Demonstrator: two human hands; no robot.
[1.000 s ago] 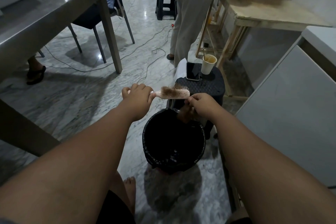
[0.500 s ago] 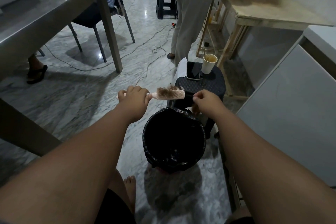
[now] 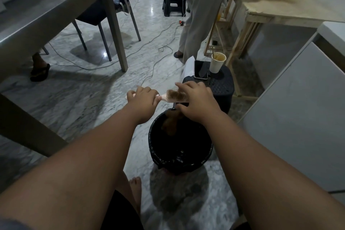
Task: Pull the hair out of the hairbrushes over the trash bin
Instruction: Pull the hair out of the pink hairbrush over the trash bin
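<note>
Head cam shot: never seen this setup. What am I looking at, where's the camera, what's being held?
There is no robot here. A person wears one wide-angle camera on the head, looking forward and down, so the two forearms reaching in from the bottom are their own.

The left hand grips the handle of a pink hairbrush whose bristles are matted with brown hair. The right hand is on the brush head, fingers in the bristles.

Below the brush stands a trash bin lined with a black bag, on a marble floor. Behind it a black stool carries a phone and a paper cup. Another person stands further back.
</note>
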